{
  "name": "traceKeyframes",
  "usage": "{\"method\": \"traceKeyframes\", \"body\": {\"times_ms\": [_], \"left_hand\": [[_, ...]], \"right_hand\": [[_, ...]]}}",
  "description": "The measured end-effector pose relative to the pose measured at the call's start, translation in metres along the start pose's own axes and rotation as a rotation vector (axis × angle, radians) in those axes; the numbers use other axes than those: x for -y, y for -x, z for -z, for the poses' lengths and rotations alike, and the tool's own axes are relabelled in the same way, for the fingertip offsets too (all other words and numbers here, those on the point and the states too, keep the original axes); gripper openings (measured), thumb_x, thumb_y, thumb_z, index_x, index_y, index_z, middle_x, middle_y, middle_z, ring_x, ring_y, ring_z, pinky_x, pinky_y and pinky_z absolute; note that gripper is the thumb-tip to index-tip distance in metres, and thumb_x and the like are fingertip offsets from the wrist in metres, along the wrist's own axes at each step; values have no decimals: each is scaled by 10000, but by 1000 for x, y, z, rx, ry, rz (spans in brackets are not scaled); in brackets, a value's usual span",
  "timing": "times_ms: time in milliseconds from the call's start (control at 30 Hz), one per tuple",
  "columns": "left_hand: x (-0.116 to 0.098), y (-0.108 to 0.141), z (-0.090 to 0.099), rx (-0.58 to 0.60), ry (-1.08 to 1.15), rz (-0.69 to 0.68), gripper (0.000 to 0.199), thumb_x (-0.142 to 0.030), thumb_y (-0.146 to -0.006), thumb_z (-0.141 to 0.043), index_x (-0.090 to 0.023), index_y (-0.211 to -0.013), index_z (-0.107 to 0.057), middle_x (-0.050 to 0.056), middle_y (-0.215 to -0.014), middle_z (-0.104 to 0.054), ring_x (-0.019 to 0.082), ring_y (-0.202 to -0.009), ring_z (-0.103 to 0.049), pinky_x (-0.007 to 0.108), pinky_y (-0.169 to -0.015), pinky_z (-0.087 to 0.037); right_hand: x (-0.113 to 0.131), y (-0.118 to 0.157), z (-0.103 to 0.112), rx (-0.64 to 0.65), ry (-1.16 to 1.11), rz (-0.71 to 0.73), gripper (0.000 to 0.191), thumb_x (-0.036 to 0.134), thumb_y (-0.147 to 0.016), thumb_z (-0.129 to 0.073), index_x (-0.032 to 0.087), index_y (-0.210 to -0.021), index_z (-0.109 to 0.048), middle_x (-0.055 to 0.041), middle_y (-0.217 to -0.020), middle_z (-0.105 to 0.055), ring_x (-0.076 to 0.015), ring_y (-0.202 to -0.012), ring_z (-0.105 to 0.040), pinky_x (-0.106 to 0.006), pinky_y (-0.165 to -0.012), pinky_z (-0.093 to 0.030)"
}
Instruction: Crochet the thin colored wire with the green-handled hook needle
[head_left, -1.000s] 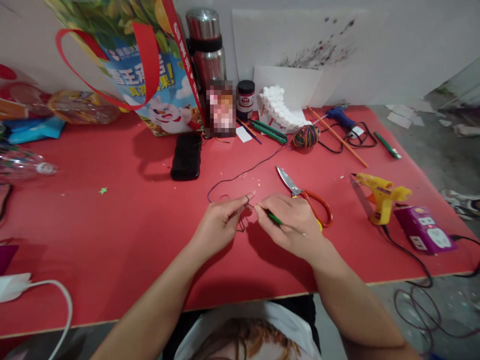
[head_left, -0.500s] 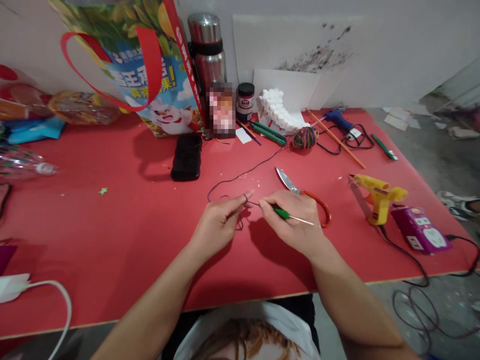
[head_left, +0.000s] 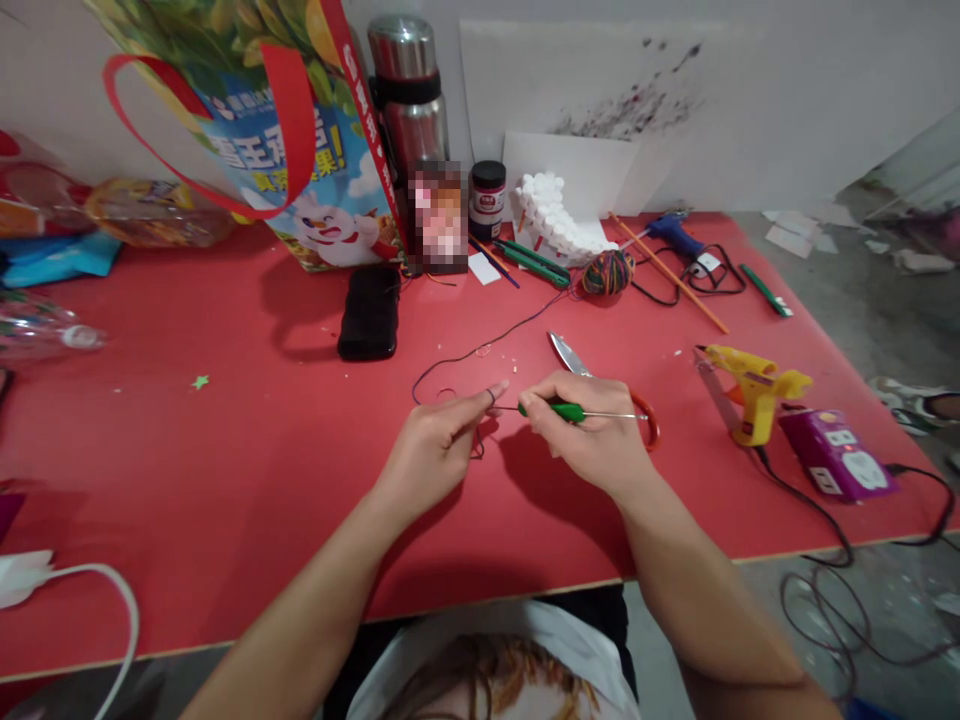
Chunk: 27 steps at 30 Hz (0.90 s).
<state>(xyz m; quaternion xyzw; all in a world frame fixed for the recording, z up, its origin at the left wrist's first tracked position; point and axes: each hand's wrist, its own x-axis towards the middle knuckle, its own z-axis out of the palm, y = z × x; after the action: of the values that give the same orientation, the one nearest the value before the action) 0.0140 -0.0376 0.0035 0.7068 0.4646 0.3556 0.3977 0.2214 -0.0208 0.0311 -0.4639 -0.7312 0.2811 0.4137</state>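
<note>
My left hand [head_left: 442,445] pinches a loop of thin dark yarn [head_left: 480,352] just above the red table [head_left: 225,440]; the strand runs back to a multicoloured yarn ball [head_left: 606,272]. My right hand [head_left: 592,435] grips a thin metal crochet hook with a green handle [head_left: 566,410], held level, its tip pointing left at the loop on my left fingers. Orange-handled scissors [head_left: 574,360] lie right behind my right hand, partly hidden by it.
A yellow glue gun [head_left: 750,385] and purple power strip [head_left: 836,455] sit at the right edge with cables. A black case [head_left: 369,312], printed bag [head_left: 300,150], steel flask [head_left: 405,90], dark jar [head_left: 487,187], white foam piece [head_left: 559,225] and blue tool [head_left: 675,235] stand along the back.
My right hand has turned the green-handled hook from pointing down to lying level, with its tip drawn toward the loop. My left hand has stayed in place.
</note>
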Motion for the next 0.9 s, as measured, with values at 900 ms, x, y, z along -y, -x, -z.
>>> {"method": "traceKeyframes", "body": {"times_ms": [900], "left_hand": [[-13,-6,19,44,1180,250,350,-170,-907,-729,-177,-1256,-758,124,-880,-806,-24,-370,-258,156,-389,-186]], "right_hand": [[5,11,-28,-47,-706,-14,176,256,-1013,-621,235,-1130,-750,-7,-795,-751,-139,-560,-726,-290,-562,-626]]}}
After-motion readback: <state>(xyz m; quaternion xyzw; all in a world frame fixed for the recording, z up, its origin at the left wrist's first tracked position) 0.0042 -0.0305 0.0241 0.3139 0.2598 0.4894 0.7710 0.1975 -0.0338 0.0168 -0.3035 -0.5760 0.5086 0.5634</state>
